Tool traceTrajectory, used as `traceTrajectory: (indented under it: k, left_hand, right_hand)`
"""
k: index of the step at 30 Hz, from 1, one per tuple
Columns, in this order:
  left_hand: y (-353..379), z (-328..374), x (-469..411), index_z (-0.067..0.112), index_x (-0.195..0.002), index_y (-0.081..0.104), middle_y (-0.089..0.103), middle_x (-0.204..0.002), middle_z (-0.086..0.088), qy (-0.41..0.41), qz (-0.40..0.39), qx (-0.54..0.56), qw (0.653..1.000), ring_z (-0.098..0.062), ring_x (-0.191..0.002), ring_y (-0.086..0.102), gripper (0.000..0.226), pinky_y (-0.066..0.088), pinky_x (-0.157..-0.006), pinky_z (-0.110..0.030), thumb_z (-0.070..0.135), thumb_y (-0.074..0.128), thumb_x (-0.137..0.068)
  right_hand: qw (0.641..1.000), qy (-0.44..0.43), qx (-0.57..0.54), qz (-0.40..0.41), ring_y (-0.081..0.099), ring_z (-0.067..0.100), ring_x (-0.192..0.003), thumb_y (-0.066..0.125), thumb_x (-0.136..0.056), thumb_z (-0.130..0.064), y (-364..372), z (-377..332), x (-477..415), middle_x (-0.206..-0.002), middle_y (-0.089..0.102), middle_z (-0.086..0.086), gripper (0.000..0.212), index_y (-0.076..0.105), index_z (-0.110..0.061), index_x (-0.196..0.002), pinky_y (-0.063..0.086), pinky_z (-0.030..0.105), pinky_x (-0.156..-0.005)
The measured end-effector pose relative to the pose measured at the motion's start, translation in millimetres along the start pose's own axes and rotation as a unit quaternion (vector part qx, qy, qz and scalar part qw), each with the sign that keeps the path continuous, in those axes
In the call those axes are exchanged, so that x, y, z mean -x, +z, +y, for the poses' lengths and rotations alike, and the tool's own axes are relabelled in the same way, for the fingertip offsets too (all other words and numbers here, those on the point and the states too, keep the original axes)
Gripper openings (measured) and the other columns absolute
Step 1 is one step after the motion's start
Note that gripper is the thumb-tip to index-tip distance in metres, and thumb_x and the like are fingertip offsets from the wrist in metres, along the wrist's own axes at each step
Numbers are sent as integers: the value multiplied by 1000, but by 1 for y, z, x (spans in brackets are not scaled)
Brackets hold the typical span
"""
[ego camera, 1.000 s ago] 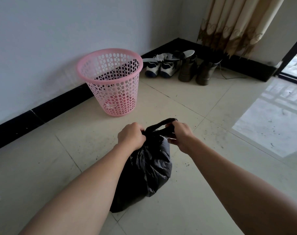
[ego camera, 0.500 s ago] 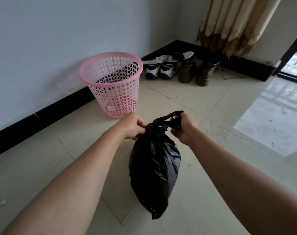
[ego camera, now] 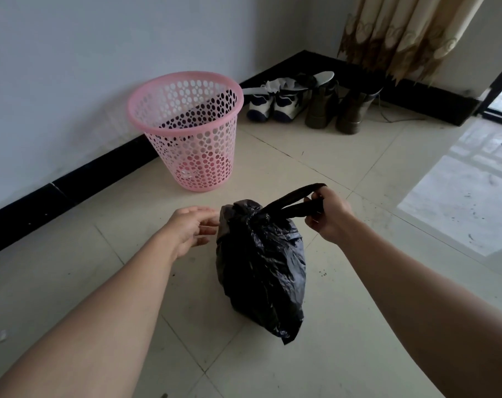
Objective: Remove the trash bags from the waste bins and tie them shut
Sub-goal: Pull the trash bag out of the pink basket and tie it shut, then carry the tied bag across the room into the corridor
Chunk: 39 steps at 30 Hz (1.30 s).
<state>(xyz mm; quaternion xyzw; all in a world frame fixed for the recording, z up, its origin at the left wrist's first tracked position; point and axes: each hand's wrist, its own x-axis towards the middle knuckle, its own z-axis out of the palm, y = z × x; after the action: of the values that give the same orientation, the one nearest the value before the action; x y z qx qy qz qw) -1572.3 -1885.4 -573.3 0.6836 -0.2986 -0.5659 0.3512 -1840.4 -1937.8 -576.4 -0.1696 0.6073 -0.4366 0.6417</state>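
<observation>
A full black trash bag [ego camera: 261,265] hangs in front of me, knotted at its top, its bottom tip low near the tiled floor. My right hand [ego camera: 328,216] grips the bag's black handle loops and carries its weight. My left hand [ego camera: 191,228] is just left of the bag's top with fingers relaxed and spread, fingertips close to the plastic, holding nothing. A pink perforated waste bin [ego camera: 186,130] stands against the wall beyond my left hand, with no bag in it.
A pair of white and navy sneakers [ego camera: 272,103] and a pair of dark boots [ego camera: 334,109] stand by the black skirting. A beige curtain [ego camera: 401,33] hangs at the back right. A small scrap [ego camera: 2,336] lies on the floor at left.
My left hand has let go of the bag's top and opened. The right hand has drawn the handle loops to the right, and the bag hangs lower than before.
</observation>
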Motion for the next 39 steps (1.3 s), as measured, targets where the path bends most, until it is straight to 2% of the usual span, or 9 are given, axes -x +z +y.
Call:
traceTrajectory:
  k: [3, 6, 9, 13, 18, 27, 31, 36, 39]
  left_hand:
    - [2, -19, -16, 11, -87, 62, 64, -80, -10, 1, 136, -46, 990, -19, -60, 56, 5, 44, -56, -27, 14, 63, -84]
    - [9, -39, -31, 7, -94, 68, 63, -73, -8, 9, 181, -72, 981, -20, -57, 55, 13, 44, -50, -24, 13, 60, -84]
    - [14, -61, -37, 6, -91, 68, 66, -76, -13, -4, 176, -108, 978, -23, -54, 56, 11, 44, -45, -19, 13, 60, -85]
    - [11, -100, -6, 23, -70, 62, 73, -84, -14, -87, 147, -199, 965, -31, -78, 70, 11, 58, -76, -39, 21, 65, -81]
    - [1, -100, 90, 22, -66, 60, 71, -79, -10, -180, 90, -229, 952, -32, -82, 70, 13, 58, -80, -42, 16, 63, -77]
    - [-2, 51, 233, 19, -69, 62, 67, -69, -8, -210, 41, -244, 946, -27, -64, 63, 16, 53, -66, -34, 15, 56, -83]
    - [9, 144, 284, 19, -70, 61, 68, -71, -8, -180, 14, -262, 948, -27, -67, 63, 17, 56, -72, -37, 16, 56, -86]
    - [34, 252, 362, 14, -64, 61, 69, -65, -9, -168, -21, -277, 946, -28, -64, 62, 17, 55, -67, -39, 18, 57, -79]
    - [63, 313, 401, 15, -58, 60, 64, -56, -7, -122, -87, -305, 940, -25, -59, 58, 15, 46, -62, -34, 25, 55, -69]
  right_hand:
    - [1000, -7, 24, 10, 50, 11, -45, 52, -93, -21, 4, 7, -10, -67, 53, 1, 24, 52, -13, -71, 38, 25, -47]
    - [996, -21, 87, 25, 61, 16, -65, 56, -93, -24, 11, 16, -14, -74, 56, 2, 18, 56, -13, -79, 44, 28, -50]
    - [990, -24, 139, 23, 65, 14, -64, 60, -92, -24, 7, 31, -5, -72, 62, 0, 15, 56, -14, -82, 46, 27, -53]
    - [983, -1, 180, 23, 62, 10, -54, 59, -93, -19, -14, 57, 35, -71, 67, -2, 17, 61, -17, -77, 44, 20, -45]
    - [966, 35, 254, 47, 60, 11, -63, 60, -94, -21, -35, 57, 103, -78, 68, 0, 14, 63, -12, -83, 42, 26, -53]
    - [906, -18, 420, 44, 39, 16, -46, 67, -83, -35, -21, -62, 231, -50, 43, -3, 32, 58, -13, -61, 30, 30, -49]
    - [865, 5, 502, 4, 42, 19, -53, 65, -85, -33, -19, -131, 296, -54, 43, -1, 35, 53, -9, -62, 32, 29, -52]
    - [754, 55, 654, -34, 52, 24, -68, 58, -87, -32, -40, -234, 399, -72, 54, 2, 21, 55, -15, -76, 32, 26, -48]
    - [749, 73, 659, 9, 51, 24, -74, 55, -86, -31, -69, -284, 461, -80, 55, 3, 16, 54, -16, -81, 30, 27, -50]
